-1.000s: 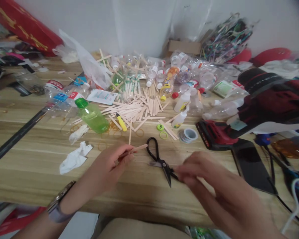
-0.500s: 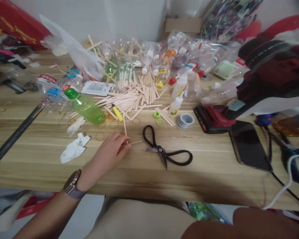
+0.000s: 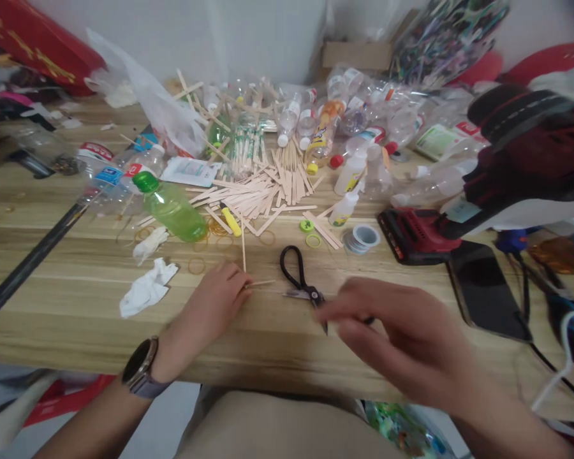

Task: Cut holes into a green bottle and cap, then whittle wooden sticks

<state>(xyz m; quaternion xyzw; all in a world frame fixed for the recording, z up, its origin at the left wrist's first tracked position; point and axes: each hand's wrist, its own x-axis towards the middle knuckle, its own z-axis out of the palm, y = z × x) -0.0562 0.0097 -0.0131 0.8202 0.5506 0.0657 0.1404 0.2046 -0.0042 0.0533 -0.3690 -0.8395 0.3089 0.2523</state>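
Note:
My left hand, with a watch on its wrist, is closed on thin wooden sticks at the table's middle. One wooden stick points away from me; another points right from the fingertips. How they meet under the fingers is hidden. My right hand, blurred, hovers over the black-handled scissors with thumb and forefinger apart and nothing seen between them. It covers most of the scissors' right handle loop. The blades lie spread on the table.
Behind lie a pile of craft sticks, a yellow-handled tool and a green bottle. A small glue bottle and a tape roll are right of centre. A red power tool and a phone occupy the right.
My right hand has come in from the lower right to above the scissors. My left hand still grips the sticks in nearly the same place. The view has shifted slightly.

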